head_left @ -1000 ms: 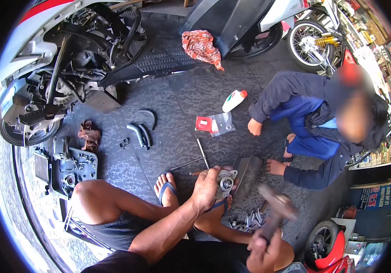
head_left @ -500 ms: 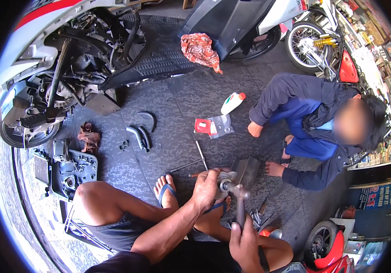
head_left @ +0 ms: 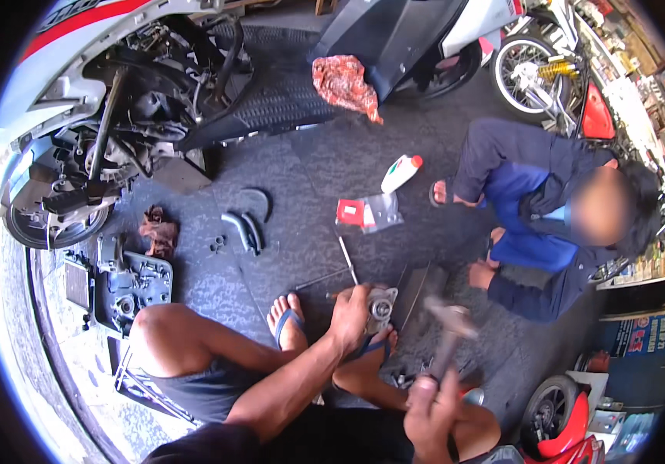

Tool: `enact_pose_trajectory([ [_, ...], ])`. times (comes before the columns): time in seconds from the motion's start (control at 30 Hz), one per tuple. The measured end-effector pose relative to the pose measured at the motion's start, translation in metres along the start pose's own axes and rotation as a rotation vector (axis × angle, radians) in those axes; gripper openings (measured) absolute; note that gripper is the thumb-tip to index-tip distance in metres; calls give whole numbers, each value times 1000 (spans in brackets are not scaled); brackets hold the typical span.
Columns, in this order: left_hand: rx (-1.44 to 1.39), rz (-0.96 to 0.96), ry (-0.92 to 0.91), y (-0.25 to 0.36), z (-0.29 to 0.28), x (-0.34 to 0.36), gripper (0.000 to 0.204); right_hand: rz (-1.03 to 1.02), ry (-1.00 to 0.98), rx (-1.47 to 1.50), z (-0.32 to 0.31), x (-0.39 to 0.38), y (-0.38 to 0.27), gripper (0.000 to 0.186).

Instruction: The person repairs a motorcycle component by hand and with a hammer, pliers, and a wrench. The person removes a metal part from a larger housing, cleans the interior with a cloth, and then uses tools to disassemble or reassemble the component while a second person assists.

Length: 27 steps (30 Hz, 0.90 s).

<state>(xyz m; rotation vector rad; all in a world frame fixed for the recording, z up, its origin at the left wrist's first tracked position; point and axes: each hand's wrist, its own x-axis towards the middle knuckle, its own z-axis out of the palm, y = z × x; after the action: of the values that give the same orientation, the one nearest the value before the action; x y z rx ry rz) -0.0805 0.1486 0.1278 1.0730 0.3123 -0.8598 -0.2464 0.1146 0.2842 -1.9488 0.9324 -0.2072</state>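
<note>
My left hand [head_left: 349,315] grips a round metal housing [head_left: 380,308] with a bearing or shaft at its centre, just above my foot. A dark steel channel [head_left: 417,298] lies right beside it. My right hand [head_left: 431,410] is closed round the handle of a hammer [head_left: 450,325], its blurred head raised to the right of the housing. A T-shaped wrench [head_left: 348,259] rests on the floor [head_left: 309,178] beyond my left hand, and metal tools [head_left: 406,379] lie partly hidden between my legs.
Another person [head_left: 533,216] squats at the right. A disassembled scooter [head_left: 116,116] stands at upper left. Loose hoses [head_left: 243,228], a white bottle [head_left: 402,172], a red packet [head_left: 350,210], rags [head_left: 158,232] and a tray of parts [head_left: 135,282] lie around; another motorcycle [head_left: 522,77] stands behind.
The hammer came down to the housing half a second ago and is now lifted to the right. The other person's hands have drawn in toward their body. My left hand stays on the housing.
</note>
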Motion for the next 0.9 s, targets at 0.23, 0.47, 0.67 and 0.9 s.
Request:
enact_pose_trajectory([
  [0.23,-234,-57,-39,6,7,-9,41,-237,-45,-300,10,9,12,39],
  [0.47,-342,-141,-109,2,5,-2,40,-494,68,-200,1,1,10,49],
  [0.67,-660,-551,-204,4,-5,3,46,-236,13,-170,17,23,54,48],
  [0.9,-1011,-364,-566,11,-12,6,41,-210,-21,-50,18,9,63,50],
])
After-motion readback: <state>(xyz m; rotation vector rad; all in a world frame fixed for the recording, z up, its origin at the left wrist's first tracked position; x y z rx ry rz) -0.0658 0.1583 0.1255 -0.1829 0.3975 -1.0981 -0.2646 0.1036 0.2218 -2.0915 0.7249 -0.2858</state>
